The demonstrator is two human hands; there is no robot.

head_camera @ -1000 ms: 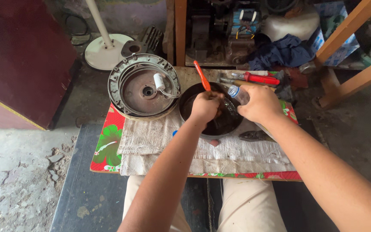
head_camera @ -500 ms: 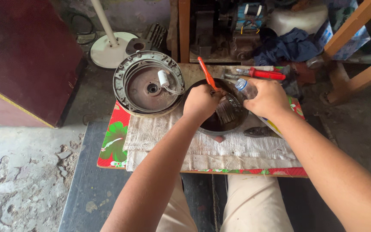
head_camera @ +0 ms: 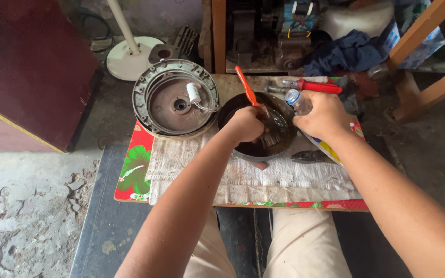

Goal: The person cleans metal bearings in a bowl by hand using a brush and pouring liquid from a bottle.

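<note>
Both our hands work over the dark bowl [head_camera: 256, 149], which stands near the far edge of the desk [head_camera: 243, 203], on the white cloth [head_camera: 263, 177]. Compared with half a second before, the hands and bowl keep almost the same place; only the brush bristles sit a little lower in the bowl. Our left hand [head_camera: 245, 125] has its grip clenched around the orange-handled brush [head_camera: 246, 87]. The long axis of the brush runs from the bowl up toward the far edge, leaning a little left, with bristles pointing down to us. Our right hand [head_camera: 323, 114] grasps a small clear bottle [head_camera: 297, 100], its cap pointing to the far left. At the far left corner lies the round metal housing [head_camera: 176, 98]; red pliers [head_camera: 318, 86] lie at the far edge.
</note>
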